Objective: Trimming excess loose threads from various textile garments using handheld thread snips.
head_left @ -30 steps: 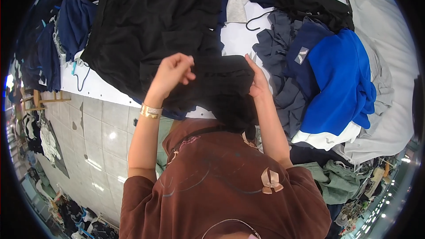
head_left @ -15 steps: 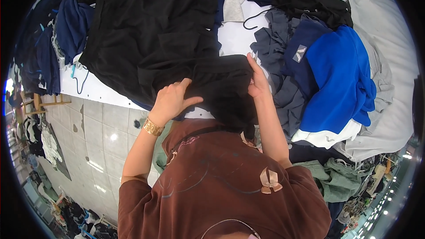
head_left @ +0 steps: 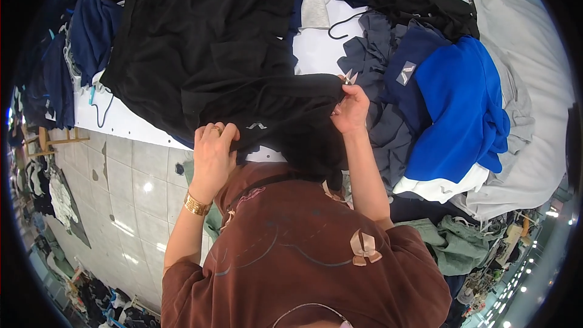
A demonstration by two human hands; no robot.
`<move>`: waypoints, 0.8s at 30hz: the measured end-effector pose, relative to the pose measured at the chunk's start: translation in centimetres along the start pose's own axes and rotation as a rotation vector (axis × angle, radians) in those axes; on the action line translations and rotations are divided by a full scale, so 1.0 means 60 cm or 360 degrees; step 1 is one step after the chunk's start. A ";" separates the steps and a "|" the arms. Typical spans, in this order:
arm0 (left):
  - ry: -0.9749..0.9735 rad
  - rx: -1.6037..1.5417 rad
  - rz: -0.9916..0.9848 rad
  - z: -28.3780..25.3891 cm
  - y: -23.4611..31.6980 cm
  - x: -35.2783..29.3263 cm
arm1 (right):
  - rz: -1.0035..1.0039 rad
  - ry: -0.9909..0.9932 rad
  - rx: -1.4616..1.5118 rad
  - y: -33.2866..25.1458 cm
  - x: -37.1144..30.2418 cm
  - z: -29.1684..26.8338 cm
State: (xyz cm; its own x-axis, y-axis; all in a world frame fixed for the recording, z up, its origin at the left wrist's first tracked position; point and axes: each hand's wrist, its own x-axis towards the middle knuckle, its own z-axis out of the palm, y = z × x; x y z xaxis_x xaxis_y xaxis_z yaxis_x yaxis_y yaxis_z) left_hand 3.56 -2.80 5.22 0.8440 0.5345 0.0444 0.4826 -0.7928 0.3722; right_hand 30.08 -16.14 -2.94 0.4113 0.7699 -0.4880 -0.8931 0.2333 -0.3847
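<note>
A large black garment (head_left: pixel 203 18) spreads over the white table, its near part folded toward me and hanging at the edge. A small silver mark (head_left: pixel 256 126) shows on the folded part. My left hand (head_left: pixel 214 153) is closed, its fingers pinching the near left part of the cloth. At the right end of the fold is my right hand (head_left: pixel 354 108), curled around small thread snips (head_left: pixel 350 78) whose metal blades point up. Its fingers also touch the black cloth. What the palm covers is hidden.
Right of the garment lies a pile: dark grey cloth (head_left: pixel 388 140), a bright blue garment (head_left: pixel 458 109) and a white one (head_left: pixel 446 183). A black hook (head_left: pixel 340 31) rests on the white table (head_left: pixel 313 51). Navy clothes (head_left: pixel 94 36) hang at the left, beyond a tiled floor (head_left: pixel 130 188).
My left hand has moved left and down and now pinches the cloth, uncovering the silver mark. My right hand has turned slightly, and the snips' blades show more plainly.
</note>
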 end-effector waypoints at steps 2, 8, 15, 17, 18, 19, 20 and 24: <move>0.0194 -0.0062 0.0046 -0.001 0.014 0.000 | -0.0105 0.0162 -0.0212 0.001 0.000 -0.001; 0.0247 -0.0570 -0.0393 0.025 0.033 -0.062 | -0.0068 -0.0037 -0.0237 -0.005 -0.008 -0.010; -0.0528 -0.3907 -0.2175 0.071 0.032 -0.019 | -0.0057 0.0032 -0.0225 -0.007 -0.019 0.024; -0.0151 -0.3899 -0.2269 0.098 0.030 -0.017 | -0.0070 -0.0107 -0.0261 -0.013 -0.026 0.025; 0.0205 -0.3866 -0.2339 0.101 0.034 -0.008 | -0.0071 -0.0109 -0.0265 -0.017 -0.028 0.026; 0.0420 -0.3624 -0.2383 0.096 0.038 -0.004 | -0.0111 -0.0019 -0.0258 -0.021 -0.031 0.030; 0.0425 -0.3629 -0.2380 0.083 0.038 -0.003 | -0.0149 0.0070 -0.0250 -0.024 -0.032 0.035; 0.0359 -0.4199 -0.1536 0.040 0.027 0.002 | -0.0166 -0.0036 -0.0031 -0.034 -0.027 0.019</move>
State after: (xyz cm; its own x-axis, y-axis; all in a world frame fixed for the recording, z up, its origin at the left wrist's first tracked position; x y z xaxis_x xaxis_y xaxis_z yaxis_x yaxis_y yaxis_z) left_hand 5.00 -4.74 3.60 0.6580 0.4324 -0.6165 -0.5649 0.8248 -0.0245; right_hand 31.02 -17.18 -0.47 0.4972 0.7553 -0.4269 -0.8419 0.3011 -0.4478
